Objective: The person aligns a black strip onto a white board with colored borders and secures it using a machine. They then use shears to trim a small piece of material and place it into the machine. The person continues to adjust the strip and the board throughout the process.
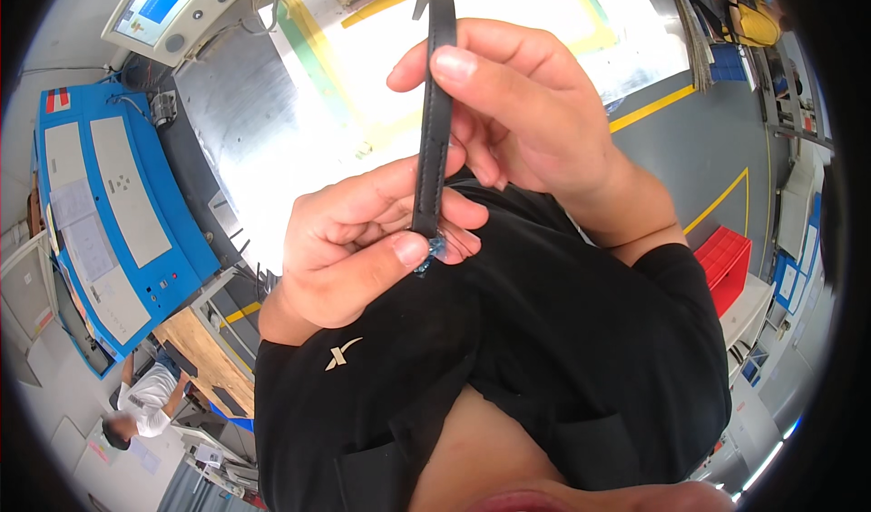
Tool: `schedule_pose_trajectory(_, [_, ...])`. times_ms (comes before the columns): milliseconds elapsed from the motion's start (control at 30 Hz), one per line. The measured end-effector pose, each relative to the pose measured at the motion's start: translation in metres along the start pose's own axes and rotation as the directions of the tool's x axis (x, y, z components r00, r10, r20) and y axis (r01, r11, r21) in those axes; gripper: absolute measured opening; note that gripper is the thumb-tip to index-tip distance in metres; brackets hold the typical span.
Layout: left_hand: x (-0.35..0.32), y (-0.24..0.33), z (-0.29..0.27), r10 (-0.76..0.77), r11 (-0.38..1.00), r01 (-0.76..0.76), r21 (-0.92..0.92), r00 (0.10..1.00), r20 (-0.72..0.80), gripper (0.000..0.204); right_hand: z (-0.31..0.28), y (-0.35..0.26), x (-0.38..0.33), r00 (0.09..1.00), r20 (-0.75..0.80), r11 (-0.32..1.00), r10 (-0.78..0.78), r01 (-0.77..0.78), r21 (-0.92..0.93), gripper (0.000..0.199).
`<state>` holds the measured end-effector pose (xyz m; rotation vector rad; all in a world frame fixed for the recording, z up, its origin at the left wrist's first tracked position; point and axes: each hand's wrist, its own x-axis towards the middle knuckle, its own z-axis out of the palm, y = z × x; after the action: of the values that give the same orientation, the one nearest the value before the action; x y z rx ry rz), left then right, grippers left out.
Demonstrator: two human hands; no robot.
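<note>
Black leather strap (434, 103) held upright between both hands. Right hand (517, 113) fingers closed, pinching its upper part, thumb on front edge. Left hand (363, 244) fingers closed round the lower end, thumb pressing beside small blue piece (437, 247).

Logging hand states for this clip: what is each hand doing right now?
Left hand: closed, pinching the lower end of the black strap.
Right hand: closed, pinching the strap's upper part.

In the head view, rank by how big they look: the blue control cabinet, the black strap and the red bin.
1. Blue control cabinet
2. Black strap, though it is held close to the camera, so it looks enlarged
3. Red bin
</note>
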<state>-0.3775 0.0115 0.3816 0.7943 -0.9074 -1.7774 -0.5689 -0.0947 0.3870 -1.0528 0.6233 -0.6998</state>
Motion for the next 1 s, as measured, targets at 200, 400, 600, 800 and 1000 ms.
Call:
schedule_pose_trajectory(200, [0.005,-0.003,-0.022,-0.100,0.985,0.097,0.141,0.995,0.012,0.045,-0.021,0.017,0.009,0.995,-0.096,0.959,-0.027,0.053,0.280,0.020])
schedule_pose_trajectory(400, [0.037,-0.066,-0.103,-0.177,0.925,0.220,0.310,0.971,-0.160,0.038,-0.107,0.062,0.031,0.854,-0.520,0.955,-0.004,0.158,0.252,0.014])
schedule_pose_trajectory(600, [0.066,-0.170,-0.187,-0.196,0.830,0.413,0.375,0.846,-0.496,0.029,-0.228,0.177,0.056,0.722,-0.635,0.953,0.275,-0.291,0.082,0.018])
schedule_pose_trajectory(800, [0.068,-0.230,-0.226,0.139,0.401,0.415,0.817,0.854,-0.502,0.027,-0.244,0.241,0.075,0.717,-0.633,0.531,0.293,-0.672,-0.516,0.031])
schedule_pose_trajectory(1000, [0.079,-0.226,-0.236,0.274,0.138,0.385,0.912,0.870,-0.409,0.030,-0.173,0.248,0.126,0.961,-0.240,0.291,-0.138,-0.192,-0.937,0.024])
